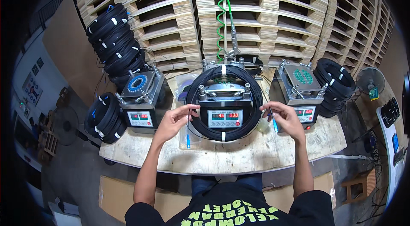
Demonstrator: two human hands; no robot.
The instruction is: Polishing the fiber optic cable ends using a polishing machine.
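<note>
A coil of black cable (pixel 193 93), bound with white ties, is held upright in front of the middle machine (pixel 224 107). My left hand (pixel 176 120) is closed at the coil's left side, its thumb and fingertips on the cable. From it hangs a cable end with a blue connector (pixel 188 141). On the opposite side, my right hand (pixel 285 119) pinches the coil's right edge. Another blue connector (pixel 275 127) hangs on a cable end by these fingers. Through the ring show the machine's lit red display and buttons.
Similar machines stand left (pixel 139 102) and right (pixel 301 91) on the wooden table (pixel 171 157). Black coils are piled at far left (pixel 113 42) and right (pixel 335 80). Stacked pallets (pixel 260 12) rise behind; a green spiral air hose (pixel 222 16) hangs with its air gun (pixel 233 44).
</note>
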